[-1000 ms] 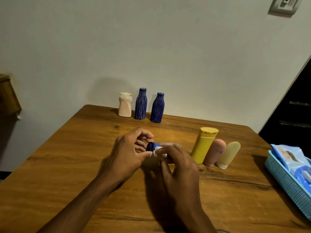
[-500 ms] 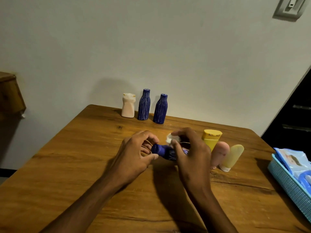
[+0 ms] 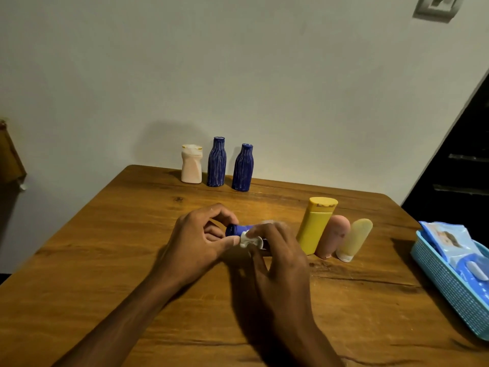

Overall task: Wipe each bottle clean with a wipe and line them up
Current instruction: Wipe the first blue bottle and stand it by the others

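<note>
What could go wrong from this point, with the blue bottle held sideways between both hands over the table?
1. The left hand pinches only the cap end of the small blue bottle while the right hand rubs the wipe on it; it might slip and drop.
2. The yellow bottle, pink tube and pale tube stand close beside the right hand; a sideways stroke could topple them.

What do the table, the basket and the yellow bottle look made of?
Table: wood or wood veneer, with visible grain and knots and a low sheen.
Basket: likely moulded plastic, light blue with perforated walls.
Yellow bottle: apparently opaque matte plastic, uniform in colour.
</note>
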